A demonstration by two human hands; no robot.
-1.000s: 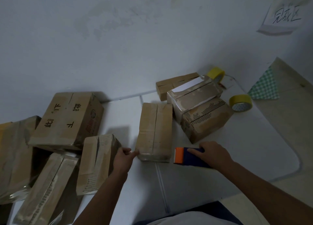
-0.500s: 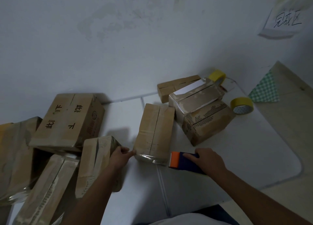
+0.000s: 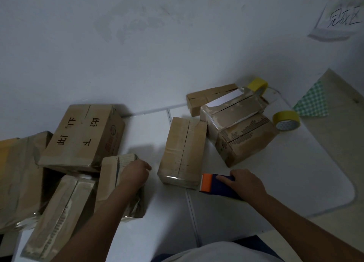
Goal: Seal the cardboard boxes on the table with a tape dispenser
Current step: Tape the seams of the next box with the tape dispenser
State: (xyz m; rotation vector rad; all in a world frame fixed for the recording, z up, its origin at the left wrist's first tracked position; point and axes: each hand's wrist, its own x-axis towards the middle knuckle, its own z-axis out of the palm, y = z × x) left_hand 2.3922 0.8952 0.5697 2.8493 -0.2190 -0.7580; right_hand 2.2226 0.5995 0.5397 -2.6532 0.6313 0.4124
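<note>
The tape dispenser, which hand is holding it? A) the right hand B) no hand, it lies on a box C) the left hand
A: the right hand grips the blue and orange tape dispenser on the table, while the left hand rests on a cardboard box.

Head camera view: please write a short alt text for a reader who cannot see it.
A person's right hand holds an orange and blue tape dispenser on a white table beside a cardboard box, while the left hand rests on another box. More boxes and two yellow tape rolls lie around.
</note>
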